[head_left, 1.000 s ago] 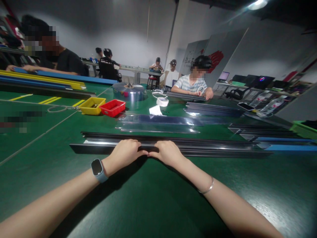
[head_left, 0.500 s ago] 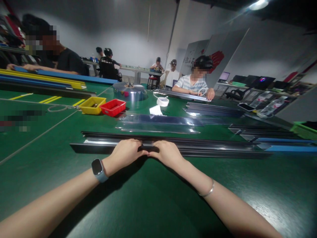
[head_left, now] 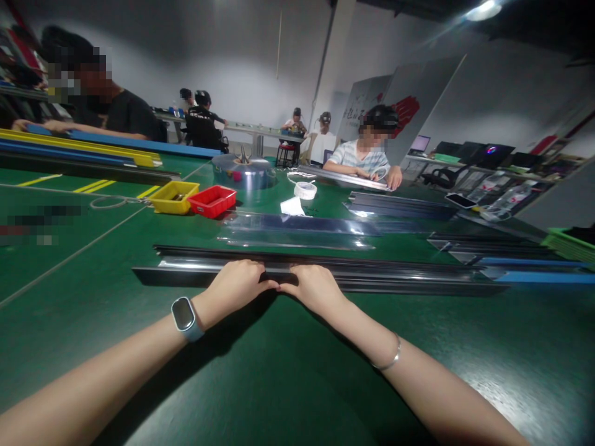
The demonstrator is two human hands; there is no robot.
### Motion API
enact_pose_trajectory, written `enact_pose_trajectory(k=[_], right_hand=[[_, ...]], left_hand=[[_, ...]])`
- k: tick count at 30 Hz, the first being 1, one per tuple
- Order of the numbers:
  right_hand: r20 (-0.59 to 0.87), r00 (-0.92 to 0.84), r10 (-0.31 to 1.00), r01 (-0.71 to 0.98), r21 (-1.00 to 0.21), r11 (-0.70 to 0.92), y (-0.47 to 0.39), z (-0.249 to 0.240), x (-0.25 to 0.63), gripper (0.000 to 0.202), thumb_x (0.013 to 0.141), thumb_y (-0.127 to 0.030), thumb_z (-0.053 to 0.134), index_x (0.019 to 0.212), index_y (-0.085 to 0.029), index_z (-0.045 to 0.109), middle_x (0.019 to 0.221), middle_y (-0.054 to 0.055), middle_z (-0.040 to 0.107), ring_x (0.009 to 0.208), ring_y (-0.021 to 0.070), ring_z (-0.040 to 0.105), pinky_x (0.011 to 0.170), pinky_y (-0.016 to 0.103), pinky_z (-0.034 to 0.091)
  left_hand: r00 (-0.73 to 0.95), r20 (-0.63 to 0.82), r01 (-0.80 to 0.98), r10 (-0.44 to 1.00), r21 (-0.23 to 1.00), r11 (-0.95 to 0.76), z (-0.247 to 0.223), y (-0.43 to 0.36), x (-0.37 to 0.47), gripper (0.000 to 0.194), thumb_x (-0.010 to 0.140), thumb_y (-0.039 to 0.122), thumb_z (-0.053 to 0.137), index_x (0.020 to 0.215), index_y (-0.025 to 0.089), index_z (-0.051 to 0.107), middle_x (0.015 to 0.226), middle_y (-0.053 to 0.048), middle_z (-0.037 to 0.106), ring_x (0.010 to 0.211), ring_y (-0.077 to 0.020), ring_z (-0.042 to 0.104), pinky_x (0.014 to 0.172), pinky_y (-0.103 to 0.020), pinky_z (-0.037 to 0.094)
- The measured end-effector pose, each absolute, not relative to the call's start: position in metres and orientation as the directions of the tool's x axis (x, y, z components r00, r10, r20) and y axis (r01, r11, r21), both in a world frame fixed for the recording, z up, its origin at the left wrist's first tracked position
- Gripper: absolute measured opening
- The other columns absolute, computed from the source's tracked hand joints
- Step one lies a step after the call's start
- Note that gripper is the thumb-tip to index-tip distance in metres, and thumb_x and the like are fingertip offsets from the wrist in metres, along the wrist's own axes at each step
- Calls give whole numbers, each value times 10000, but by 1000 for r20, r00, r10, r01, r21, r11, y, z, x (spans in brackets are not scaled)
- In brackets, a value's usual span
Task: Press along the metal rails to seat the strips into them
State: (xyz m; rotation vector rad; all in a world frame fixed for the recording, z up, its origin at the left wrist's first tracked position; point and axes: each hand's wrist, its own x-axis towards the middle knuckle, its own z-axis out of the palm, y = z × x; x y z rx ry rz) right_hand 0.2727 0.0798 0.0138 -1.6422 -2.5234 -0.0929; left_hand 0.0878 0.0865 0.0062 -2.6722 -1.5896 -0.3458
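A long black channel-shaped profile (head_left: 400,279) lies crosswise on the green table (head_left: 297,371). My left hand (head_left: 237,285) grips its near wall left of the middle, thumb in front and fingers over the edge into the channel. Close beside it, my right hand (head_left: 313,285) holds the same wall, and the two thumb tips meet or nearly meet. The fingertips of both hands are hidden inside the channel. Just beyond the profile lie clear plastic strips (head_left: 297,238).
A yellow bin (head_left: 174,201) and a red bin (head_left: 212,202) stand behind, near a roll of clear film (head_left: 244,170) and white tape (head_left: 305,190). More profiles (head_left: 502,254) lie at right. Co-workers sit across the table, one handling a profile (head_left: 344,178).
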Motion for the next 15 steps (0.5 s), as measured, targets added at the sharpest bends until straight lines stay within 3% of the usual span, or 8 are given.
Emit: enact_pose_trajectory(k=[15], right_hand=[[176,-423,889,903,4,429,79,14,274,441,761,-576,447,840,-171,600,798,72,647,783,212,602,663,289,429]], left_hand=[[480,165,870,862,34,-491,12,83,88,429,799,544,357,858,176,569,801,-72,634,738,-222,600,648,-315,435]])
